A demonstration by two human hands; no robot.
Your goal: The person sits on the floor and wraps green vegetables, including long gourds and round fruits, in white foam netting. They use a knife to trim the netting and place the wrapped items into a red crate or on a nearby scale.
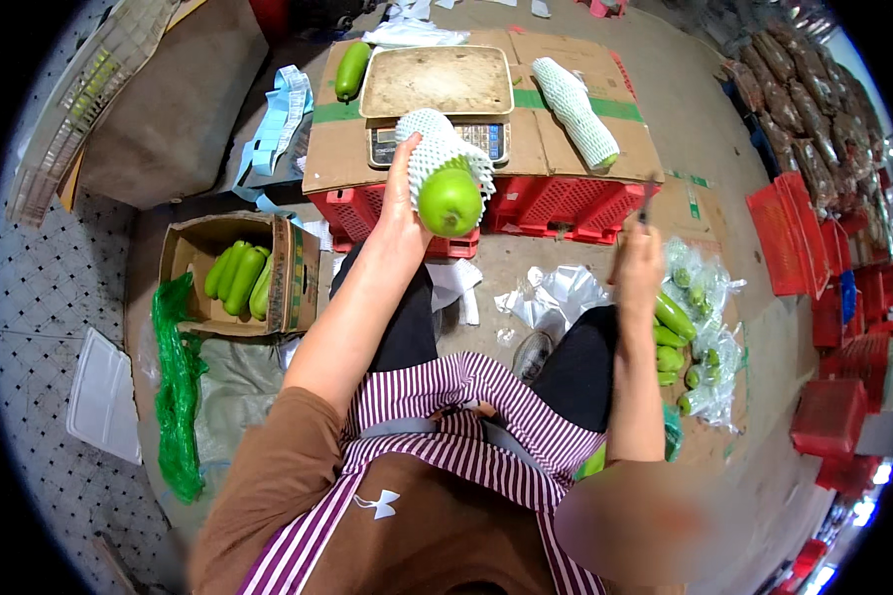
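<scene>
My left hand point(403, 198) is closed around a long green gourd point(451, 201) in a white foam net sleeve. Its bare rounded end points toward me, and it hangs in front of the weighing scale point(437, 81). Out to the right, my right hand point(639, 260) is closed on a small knife point(649, 198), the narrow dark blade pointing up and away. A second gourd in a foam net point(575, 111) lies on the cardboard right of the scale. One bare green gourd point(351, 70) rests left of it.
Red crates point(566, 206) hold up the cardboard top. At left stands a cardboard box point(288, 273) with several green gourds point(238, 278). More gourds point(673, 317) and plastic-wrapped ones point(706, 288) lie on the floor at right. Red baskets point(838, 416) are stacked farther right.
</scene>
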